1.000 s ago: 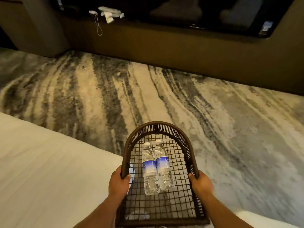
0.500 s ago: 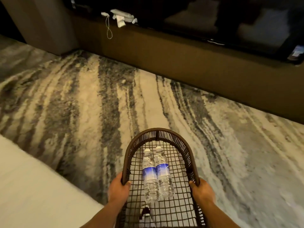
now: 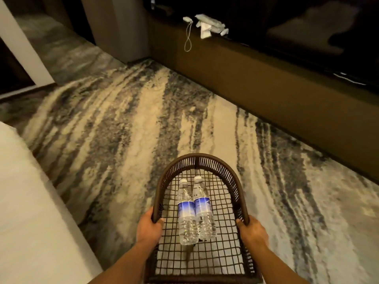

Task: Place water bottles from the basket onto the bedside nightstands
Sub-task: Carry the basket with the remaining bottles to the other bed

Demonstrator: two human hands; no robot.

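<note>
Hands grip basket (image 3: 202,160) rim: left hand (image 3: 149,226) on left side, right hand (image 3: 252,229) on right. Between them, two water bottles (image 3: 194,212) lie side by side, touching, on mesh floor, caps pointing away. Streaked carpet (image 3: 123,130) below; bed edge (image 3: 30,201) at left

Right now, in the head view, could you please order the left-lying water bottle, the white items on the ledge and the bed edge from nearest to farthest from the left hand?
From the left hand:
1. Left-lying water bottle, just right, inside the basket.
2. Bed edge, off to the left.
3. White items on the ledge, far ahead across the carpet.
</note>
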